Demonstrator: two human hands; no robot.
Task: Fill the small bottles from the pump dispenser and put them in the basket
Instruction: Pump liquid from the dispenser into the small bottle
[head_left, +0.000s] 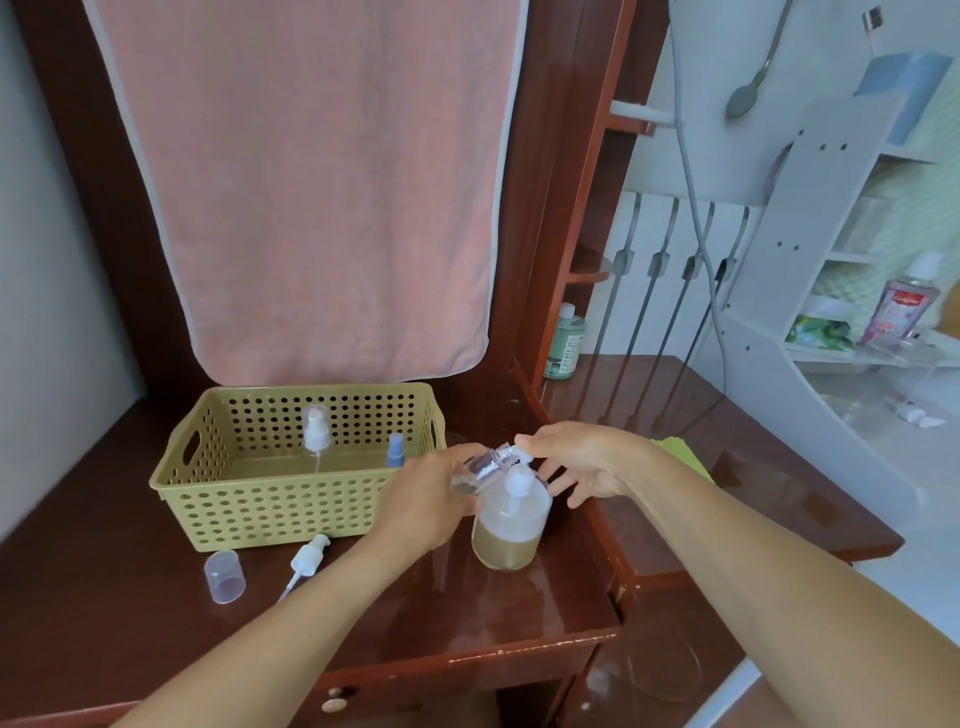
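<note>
head view: a small clear bottle (480, 470) is held tilted in the left hand (423, 501), its open threaded neck set against the nozzle of the pump dispenser (511, 519), which stands on the surface (156, 623) just right of the basket (296, 467). the right hand (582, 462) rests on the pump head, fingers spread, nothing gripped. two bottles stand in the basket; a loose pump top (309, 561) and cap (225, 577) lie in front. the neck should be kept under the spout and the pump pressed slowly; the fill level cannot be judged, possibly near empty.
</note>
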